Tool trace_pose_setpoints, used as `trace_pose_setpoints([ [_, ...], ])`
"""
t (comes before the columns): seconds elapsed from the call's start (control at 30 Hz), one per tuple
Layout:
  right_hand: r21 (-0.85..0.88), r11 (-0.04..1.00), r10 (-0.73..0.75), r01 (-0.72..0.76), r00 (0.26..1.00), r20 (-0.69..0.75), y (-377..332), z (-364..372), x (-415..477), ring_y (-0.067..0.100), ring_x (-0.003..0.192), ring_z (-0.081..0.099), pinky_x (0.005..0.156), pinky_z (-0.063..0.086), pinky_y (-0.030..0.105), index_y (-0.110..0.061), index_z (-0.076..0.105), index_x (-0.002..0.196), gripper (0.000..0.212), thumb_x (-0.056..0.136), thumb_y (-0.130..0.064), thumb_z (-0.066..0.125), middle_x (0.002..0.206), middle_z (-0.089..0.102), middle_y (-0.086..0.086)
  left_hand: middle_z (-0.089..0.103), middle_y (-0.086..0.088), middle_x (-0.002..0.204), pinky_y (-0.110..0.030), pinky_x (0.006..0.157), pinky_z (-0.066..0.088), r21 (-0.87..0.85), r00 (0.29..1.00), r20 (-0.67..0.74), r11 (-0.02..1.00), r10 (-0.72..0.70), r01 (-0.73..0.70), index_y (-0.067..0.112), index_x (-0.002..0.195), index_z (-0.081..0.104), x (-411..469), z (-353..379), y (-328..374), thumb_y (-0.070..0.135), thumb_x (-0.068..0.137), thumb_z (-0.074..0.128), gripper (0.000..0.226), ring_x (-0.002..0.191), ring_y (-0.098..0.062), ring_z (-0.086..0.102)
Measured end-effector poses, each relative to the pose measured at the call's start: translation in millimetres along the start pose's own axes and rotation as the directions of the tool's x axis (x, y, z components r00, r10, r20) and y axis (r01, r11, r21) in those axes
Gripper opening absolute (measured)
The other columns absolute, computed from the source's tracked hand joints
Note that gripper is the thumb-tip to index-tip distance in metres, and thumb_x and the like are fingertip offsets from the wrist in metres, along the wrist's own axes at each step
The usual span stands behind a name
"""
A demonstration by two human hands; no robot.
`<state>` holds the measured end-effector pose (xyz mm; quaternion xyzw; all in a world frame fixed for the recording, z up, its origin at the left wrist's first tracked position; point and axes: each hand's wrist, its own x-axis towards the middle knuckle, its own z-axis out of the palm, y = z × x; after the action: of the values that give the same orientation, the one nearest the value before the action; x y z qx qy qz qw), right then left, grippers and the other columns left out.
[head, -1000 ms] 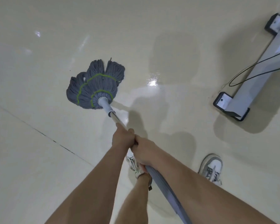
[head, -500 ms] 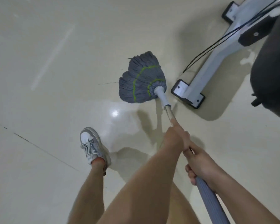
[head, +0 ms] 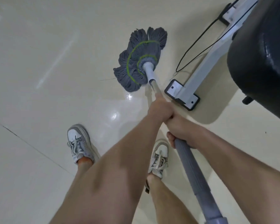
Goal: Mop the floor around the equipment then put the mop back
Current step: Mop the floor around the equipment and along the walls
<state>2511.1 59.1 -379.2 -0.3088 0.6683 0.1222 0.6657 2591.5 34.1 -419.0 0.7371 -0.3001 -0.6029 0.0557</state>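
Forward along the equipment's rail goes the mop head (head: 139, 60) since half a second ago, and both my shoes now show. My left grip (head: 160, 109) and right grip (head: 181, 128) wrap the mop handle (head: 194, 172), touching each other. I judge it mid-stroke on the floor (head: 55, 94), just beside the white foot (head: 182, 94); next, sweep past without snagging the black cable (head: 199, 39). No bucket shows.

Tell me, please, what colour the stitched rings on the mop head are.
Bright green, across the dark grey mop head, clearest in the head view.
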Motion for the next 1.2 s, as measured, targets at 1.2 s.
trace_pose_setpoints([
  [1.2,-0.712,0.688,-0.070,0.136,0.990,0.122,122,82,-78,0.031,0.071,0.062,0.055,0.049,0.032,-0.008,0.040,0.134,0.035,0.100,-0.012,0.036,0.091,0.060,0.016,0.059,-0.020,0.118,-0.036,0.090,0.046,-0.389,0.963,-0.168,0.912,-0.211,0.132,-0.002,0.127,0.043,-116,75,-165,0.016,0.092,0.048,0.039,0.113,-0.037,0.057],
])
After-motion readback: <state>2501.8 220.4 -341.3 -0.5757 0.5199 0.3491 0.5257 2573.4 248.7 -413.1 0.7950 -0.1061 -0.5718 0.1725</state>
